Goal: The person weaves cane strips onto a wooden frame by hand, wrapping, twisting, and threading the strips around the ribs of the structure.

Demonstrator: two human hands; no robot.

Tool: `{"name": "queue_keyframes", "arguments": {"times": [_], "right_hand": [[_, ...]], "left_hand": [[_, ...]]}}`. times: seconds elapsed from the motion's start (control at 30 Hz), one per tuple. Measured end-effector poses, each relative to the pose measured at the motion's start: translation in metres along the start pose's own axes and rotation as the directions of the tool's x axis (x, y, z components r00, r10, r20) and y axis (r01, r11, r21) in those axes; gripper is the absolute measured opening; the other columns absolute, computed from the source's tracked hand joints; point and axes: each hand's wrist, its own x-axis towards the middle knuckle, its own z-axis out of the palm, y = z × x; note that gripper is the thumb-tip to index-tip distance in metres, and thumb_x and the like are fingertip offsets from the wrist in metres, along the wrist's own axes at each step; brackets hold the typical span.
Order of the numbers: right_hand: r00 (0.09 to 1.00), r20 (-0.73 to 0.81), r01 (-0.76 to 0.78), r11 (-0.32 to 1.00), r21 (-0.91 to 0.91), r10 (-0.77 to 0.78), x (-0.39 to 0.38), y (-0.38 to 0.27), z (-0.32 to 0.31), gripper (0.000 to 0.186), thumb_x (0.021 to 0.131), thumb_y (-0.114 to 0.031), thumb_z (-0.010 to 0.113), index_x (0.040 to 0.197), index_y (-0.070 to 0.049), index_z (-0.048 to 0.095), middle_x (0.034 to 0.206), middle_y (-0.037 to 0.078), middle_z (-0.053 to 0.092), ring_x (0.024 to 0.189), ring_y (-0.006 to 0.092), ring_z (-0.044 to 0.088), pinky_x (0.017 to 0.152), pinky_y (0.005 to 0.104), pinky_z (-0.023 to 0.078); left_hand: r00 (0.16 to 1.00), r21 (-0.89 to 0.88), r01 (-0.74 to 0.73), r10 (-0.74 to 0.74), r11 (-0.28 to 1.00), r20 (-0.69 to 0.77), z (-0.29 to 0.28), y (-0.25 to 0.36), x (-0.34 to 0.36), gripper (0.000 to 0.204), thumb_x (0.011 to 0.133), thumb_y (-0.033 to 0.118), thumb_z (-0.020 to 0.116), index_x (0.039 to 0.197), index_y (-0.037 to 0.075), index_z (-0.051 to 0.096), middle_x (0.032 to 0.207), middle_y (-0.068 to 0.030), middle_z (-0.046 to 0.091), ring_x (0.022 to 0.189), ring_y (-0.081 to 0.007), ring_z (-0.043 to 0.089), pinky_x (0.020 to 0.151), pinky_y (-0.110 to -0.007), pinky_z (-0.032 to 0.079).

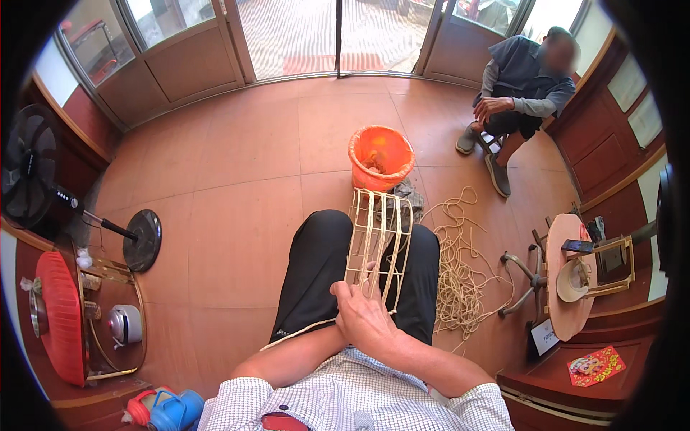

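Observation:
A narrow rectangular frame (404, 267) with thin crossbars rests across my thighs. Pale cord (380, 223) runs along it in several lengthwise strands. My right hand (365, 316) is closed over the frame's near end, its fingers curled in on the cord there. My left forearm crosses beneath the right wrist. Of my left hand (371, 276), only what seem to be fingertips show among the strands; the rest is hidden under the right hand and the frame. A loose length of cord trails from near my hands to the left, over my left thigh.
An orange bucket (357, 167) stands just beyond my knees, a grey crumpled bag (411, 192) beside it. Tangled cord (460, 287) lies right of my leg. A seated person (528, 93) is at far right, near a round stool (564, 309). A fan base (143, 241) stands left.

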Motion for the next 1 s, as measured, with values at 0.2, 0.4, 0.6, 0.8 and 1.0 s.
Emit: {"name": "queue_keyframes", "arguments": {"times": [0.2,0.4,0.6,0.8,1.0], "right_hand": [[0.955,-0.124,-0.192,0.88,0.434,0.27,-0.02,-0.012,-0.001,0.036,0.094,-0.002,0.076,0.127,-0.003,0.063,0.097,0.016,0.073,0.086,0.0356,0.075,0.079,0.0472,0.061],[0.904,-0.2,-0.1,0.641,0.761,0.379,-0.024,-0.004,-0.011,0.021,0.096,-0.004,0.082,0.11,-0.003,0.065,0.089,0.01,0.072,0.08,0.0196,0.073,0.076,0.0338,0.059],[0.92,0.095,-0.043,-0.143,0.989,0.379,-0.031,0.029,-0.017,0.016,0.109,-0.004,0.071,0.114,-0.009,0.057,0.102,-0.002,0.063,0.083,0.0026,0.064,0.07,0.0195,0.054],[0.899,0.111,-0.033,-0.187,0.982,0.424,-0.058,0.052,-0.028,0.016,0.109,-0.007,0.072,0.114,-0.01,0.058,0.103,0.001,0.067,0.082,0.0065,0.065,0.069,0.0218,0.053],[0.88,0.062,0.055,-0.231,0.971,0.47,-0.077,0.074,-0.034,0.014,0.11,-0.006,0.071,0.113,-0.011,0.059,0.105,0.003,0.066,0.08,0.0069,0.063,0.07,0.0218,0.051]], "left_hand": [[0.996,-0.019,-0.061,0.062,0.998,0.059,-0.002,0.004,-0.011,0.035,0.107,0.011,0.067,0.138,0.0,0.058,0.131,-0.0159,0.068,0.128,-0.0261,0.067,0.105,-0.039,0.057],[0.972,-0.104,0.177,-0.157,0.979,0.173,-0.015,-0.004,-0.01,0.034,0.107,0.011,0.067,0.138,0.0,0.058,0.13,-0.0159,0.068,0.127,-0.0257,0.067,0.104,-0.038,0.058],[0.978,0.004,0.199,-0.199,0.98,0.069,-0.03,0.048,-0.057,0.058,0.102,0.001,0.072,0.155,-0.004,0.05,0.136,-0.0225,0.069,0.122,-0.0287,0.072,0.098,-0.039,0.062],[0.989,0.416,0.13,-0.145,0.9,0.005,-0.084,0.096,-0.091,0.06,0.097,-0.006,0.076,0.154,-0.001,0.06,0.148,-0.023,0.066,0.104,-0.0252,0.079,0.081,-0.034,0.066],[0.993,0.525,-0.064,0.105,0.849,-0.049,-0.081,0.089,-0.06,0.031,0.096,-0.007,0.078,0.124,0.005,0.075,0.116,-0.014,0.073,0.094,-0.0276,0.076,0.076,-0.035,0.061]]}}
